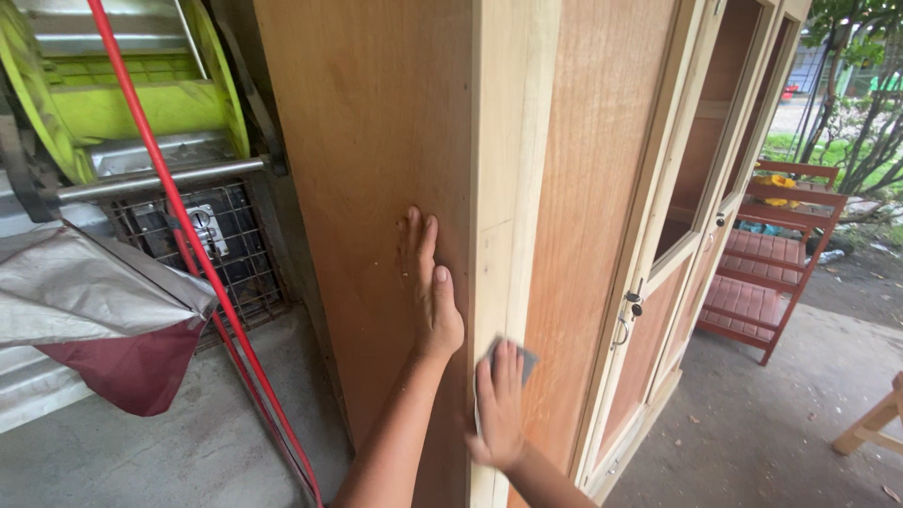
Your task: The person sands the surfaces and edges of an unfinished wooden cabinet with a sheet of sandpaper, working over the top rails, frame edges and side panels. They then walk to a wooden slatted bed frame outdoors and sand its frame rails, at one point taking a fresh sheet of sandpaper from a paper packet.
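A tall wooden cabinet point(376, 141) of plywood panels and pale corner posts stands in front of me. My left hand point(433, 292) lies flat on its side panel, fingers pointing up, holding nothing. My right hand point(497, 404) presses a small grey piece of sandpaper point(523, 359) against the pale corner post point(508, 188), low down. The cabinet's front has framed doors with small metal latches point(634, 303).
A red pole point(179, 216) leans diagonally at the left, beside a yellow-green wheeled machine point(113, 85) and a grey and maroon cloth point(103, 310). A red wooden rack point(767, 273) stands at the right. A pale wooden leg point(870, 423) shows at the right edge. The floor is concrete.
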`<control>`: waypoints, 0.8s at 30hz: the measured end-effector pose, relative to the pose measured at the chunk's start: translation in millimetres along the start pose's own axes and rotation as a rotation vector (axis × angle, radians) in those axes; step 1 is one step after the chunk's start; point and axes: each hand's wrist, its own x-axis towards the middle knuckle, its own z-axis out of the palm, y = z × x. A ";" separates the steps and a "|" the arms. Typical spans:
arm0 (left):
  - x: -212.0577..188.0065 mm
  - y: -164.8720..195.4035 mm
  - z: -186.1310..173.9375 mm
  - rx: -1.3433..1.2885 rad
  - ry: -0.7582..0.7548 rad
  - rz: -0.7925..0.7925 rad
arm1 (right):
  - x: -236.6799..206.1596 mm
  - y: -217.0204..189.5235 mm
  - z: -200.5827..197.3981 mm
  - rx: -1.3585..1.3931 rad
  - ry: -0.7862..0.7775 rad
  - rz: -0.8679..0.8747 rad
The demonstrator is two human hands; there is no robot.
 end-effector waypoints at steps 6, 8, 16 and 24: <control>-0.8 0.6 -2.3 -0.014 0.000 0.002 | 140.7 47.6 -15.0 -0.120 0.033 -0.047; -2.4 1.8 -1.9 -0.009 -0.029 -0.022 | 208.0 68.2 -23.8 -0.102 0.102 -0.052; -3.8 -5.5 -0.8 -0.002 -0.024 0.016 | 39.7 14.3 3.6 -0.068 -0.003 0.023; -4.0 -4.5 -6.7 -0.036 -0.057 0.039 | 121.7 63.8 -12.5 -0.115 0.097 -0.010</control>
